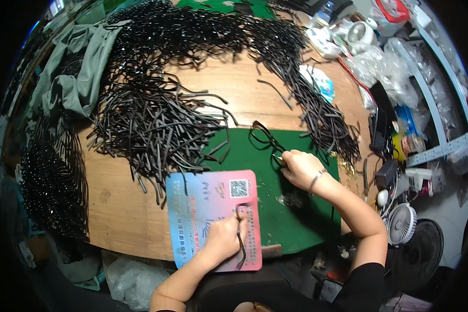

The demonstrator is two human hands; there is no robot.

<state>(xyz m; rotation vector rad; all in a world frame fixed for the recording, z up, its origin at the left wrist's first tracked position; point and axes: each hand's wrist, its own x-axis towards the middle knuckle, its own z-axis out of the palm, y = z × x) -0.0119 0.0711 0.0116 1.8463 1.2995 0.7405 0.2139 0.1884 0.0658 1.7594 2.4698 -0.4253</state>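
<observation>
At frame centre, the right hand [299, 167] pinches the black eyeglass frame [265, 138] lying up-left of it; the left hand [224, 236], lower down, grips a temple arm [241, 244].

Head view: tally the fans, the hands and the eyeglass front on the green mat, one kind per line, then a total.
Fans: 3, white one top right, white one lower right, black one
Hands: 2, left, right
Eyeglass front: 1
Total: 6

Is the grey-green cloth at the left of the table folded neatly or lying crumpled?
Crumpled. The grey-green cloth lies bunched in loose, irregular folds at the wooden table edge, partly draped over black strips.
</observation>
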